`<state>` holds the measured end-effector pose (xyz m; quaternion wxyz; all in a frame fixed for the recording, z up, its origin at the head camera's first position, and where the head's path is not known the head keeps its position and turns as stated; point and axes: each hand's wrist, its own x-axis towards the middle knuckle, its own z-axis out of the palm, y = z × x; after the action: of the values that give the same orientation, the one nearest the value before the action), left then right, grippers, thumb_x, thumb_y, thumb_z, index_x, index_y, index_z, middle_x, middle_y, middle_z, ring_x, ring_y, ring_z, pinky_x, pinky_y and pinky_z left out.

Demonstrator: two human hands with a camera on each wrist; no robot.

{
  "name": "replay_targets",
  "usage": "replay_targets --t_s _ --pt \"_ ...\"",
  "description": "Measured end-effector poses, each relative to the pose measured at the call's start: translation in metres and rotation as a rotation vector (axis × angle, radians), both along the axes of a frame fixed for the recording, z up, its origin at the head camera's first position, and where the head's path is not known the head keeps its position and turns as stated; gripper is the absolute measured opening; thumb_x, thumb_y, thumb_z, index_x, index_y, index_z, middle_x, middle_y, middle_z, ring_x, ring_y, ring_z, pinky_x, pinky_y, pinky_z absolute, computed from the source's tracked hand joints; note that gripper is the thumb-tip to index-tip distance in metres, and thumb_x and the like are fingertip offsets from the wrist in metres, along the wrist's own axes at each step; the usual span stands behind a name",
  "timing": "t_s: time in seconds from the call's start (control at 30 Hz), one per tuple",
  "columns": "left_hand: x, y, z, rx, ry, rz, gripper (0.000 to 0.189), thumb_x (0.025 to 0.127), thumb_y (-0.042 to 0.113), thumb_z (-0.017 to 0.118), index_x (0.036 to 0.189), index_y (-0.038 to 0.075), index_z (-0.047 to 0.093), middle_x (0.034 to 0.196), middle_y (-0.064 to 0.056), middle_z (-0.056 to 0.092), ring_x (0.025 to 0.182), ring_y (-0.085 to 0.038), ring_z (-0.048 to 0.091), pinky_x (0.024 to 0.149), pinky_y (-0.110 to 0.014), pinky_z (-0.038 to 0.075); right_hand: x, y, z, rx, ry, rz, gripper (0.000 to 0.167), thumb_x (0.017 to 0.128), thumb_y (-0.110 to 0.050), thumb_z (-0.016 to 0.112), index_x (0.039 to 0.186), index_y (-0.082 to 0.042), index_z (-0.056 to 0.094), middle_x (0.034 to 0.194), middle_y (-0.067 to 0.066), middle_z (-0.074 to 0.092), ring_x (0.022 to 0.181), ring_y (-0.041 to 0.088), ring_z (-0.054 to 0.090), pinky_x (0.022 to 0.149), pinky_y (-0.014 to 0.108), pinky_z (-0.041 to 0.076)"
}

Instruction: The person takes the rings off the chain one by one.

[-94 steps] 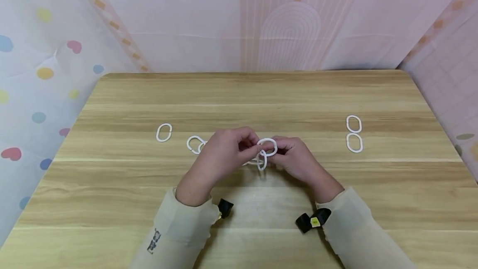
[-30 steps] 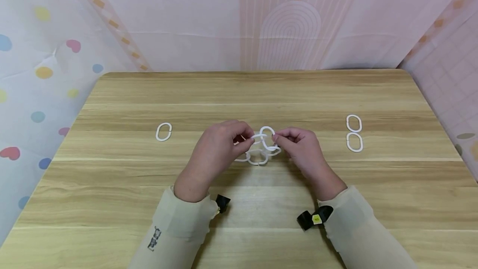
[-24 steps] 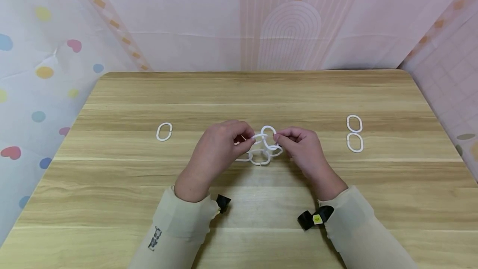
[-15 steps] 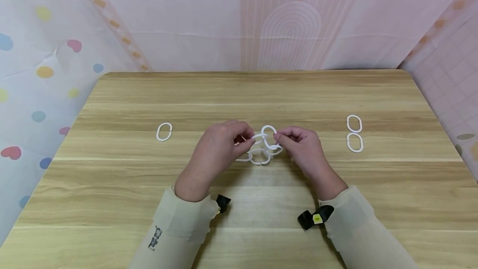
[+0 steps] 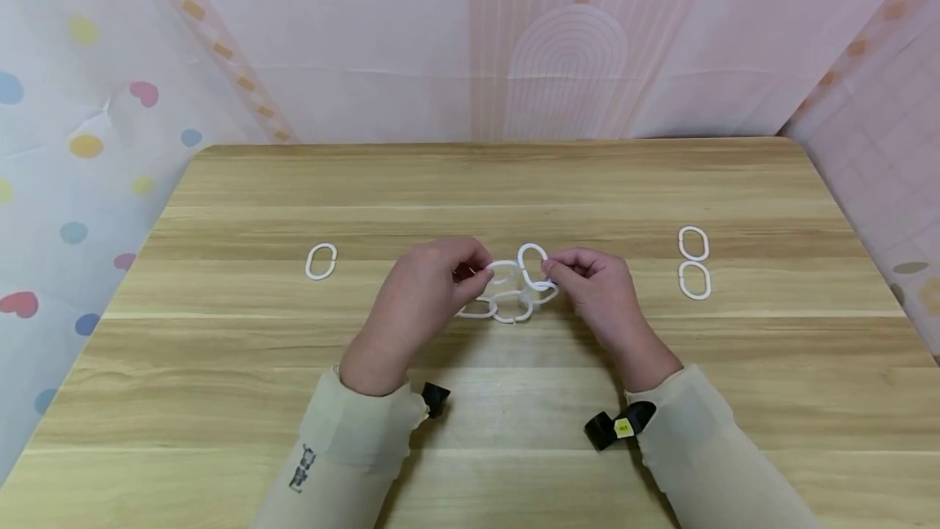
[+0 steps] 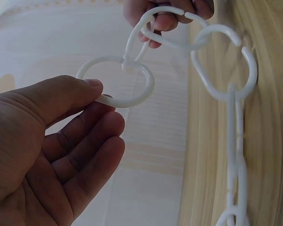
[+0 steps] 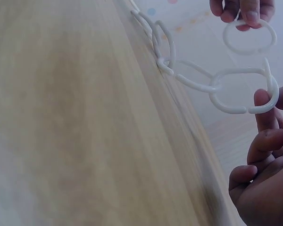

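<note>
My left hand [image 5: 419,304] pinches a white oval plastic chain link [image 6: 117,101] between thumb and fingers. My right hand [image 5: 598,288] pinches another white link [image 5: 523,255] at the end of a chain. In the left wrist view, the far end of the left link overlaps the right hand's link; the right wrist view shows a small space between the two. From the right hand's link the chain [image 6: 232,127] hangs down, with several links joined one through another. In the head view, its lower links [image 5: 512,320] run leftward and pass out of sight behind the left hand.
One loose link [image 5: 321,277] lies on the wooden table [image 5: 294,398] at the left. On the right side, two more links [image 5: 694,298] lie one behind the other. A patterned cloth [image 5: 367,39] stands behind the table.
The earlier hand-to-hand cluster has been spread, with the hands farther apart. In the last half second, the left hand and its link have shifted slightly left, narrowing their overlap with the right link.
</note>
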<state>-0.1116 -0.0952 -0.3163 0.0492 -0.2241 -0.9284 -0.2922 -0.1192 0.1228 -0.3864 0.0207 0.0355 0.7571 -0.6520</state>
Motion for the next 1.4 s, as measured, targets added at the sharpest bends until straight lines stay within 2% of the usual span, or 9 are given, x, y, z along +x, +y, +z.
replay_targets --t_s 0.17,0.3,0.63,1.0,1.17,1.4 --pt "-0.002 -0.005 0.002 -0.001 -0.052 0.04 0.003 0.093 0.012 0.072 0.09 0.013 0.073 0.082 0.003 0.069 0.074 -0.012 0.062 0.07 -0.032 0.052 -0.001 0.001 -0.001 -0.021 -0.004 0.01 0.019 0.092 -0.015 0.072 0.099 0.003 0.074 0.075 -0.004 0.065 0.064 0.008 0.05 0.054 0.02 0.042" --pt "-0.005 -0.013 0.002 0.01 -0.082 0.1 0.004 0.093 0.014 0.07 0.094 0.012 0.074 0.084 0.002 0.072 0.077 -0.014 0.065 0.072 -0.034 0.053 -0.001 0.001 -0.002 -0.041 -0.012 0.028 0.018 0.093 -0.013 0.071 0.1 0.003 0.073 0.072 -0.003 0.063 0.058 0.01 0.048 0.05 0.02 0.04" --pt "-0.014 -0.033 0.0 0.021 -0.108 0.227 0.014 0.095 0.016 0.067 0.102 0.009 0.077 0.093 -0.005 0.075 0.08 -0.021 0.068 0.071 -0.038 0.054 0.0 0.003 -0.002 -0.03 0.004 0.047 0.018 0.094 -0.014 0.071 0.101 0.003 0.073 0.077 -0.003 0.067 0.06 0.011 0.051 0.053 0.021 0.044" --pt "-0.021 -0.04 -0.005 0.037 -0.1 0.263 0.015 0.094 0.015 0.068 0.102 0.008 0.079 0.091 -0.005 0.076 0.078 -0.02 0.068 0.069 -0.036 0.052 0.0 0.007 -0.001 -0.027 0.011 0.041 0.019 0.093 -0.014 0.072 0.102 0.003 0.073 0.076 -0.004 0.067 0.06 0.011 0.05 0.053 0.021 0.043" --pt "-0.026 -0.044 -0.007 0.053 -0.134 0.265 0.016 0.095 0.016 0.067 0.103 0.008 0.078 0.095 -0.005 0.076 0.084 -0.023 0.069 0.074 -0.038 0.054 0.002 0.01 -0.001 -0.026 0.011 0.04 0.02 0.094 -0.014 0.072 0.103 0.004 0.073 0.076 -0.003 0.067 0.061 0.013 0.05 0.053 0.021 0.043" --pt "-0.028 -0.061 -0.007 0.016 -0.172 0.304 0.02 0.097 0.017 0.065 0.109 0.006 0.077 0.099 -0.008 0.075 0.088 -0.026 0.069 0.077 -0.042 0.054 0.004 0.005 -0.002 -0.046 -0.002 0.04 0.021 0.094 -0.013 0.072 0.103 0.005 0.072 0.076 -0.002 0.067 0.061 0.013 0.05 0.053 0.021 0.043"
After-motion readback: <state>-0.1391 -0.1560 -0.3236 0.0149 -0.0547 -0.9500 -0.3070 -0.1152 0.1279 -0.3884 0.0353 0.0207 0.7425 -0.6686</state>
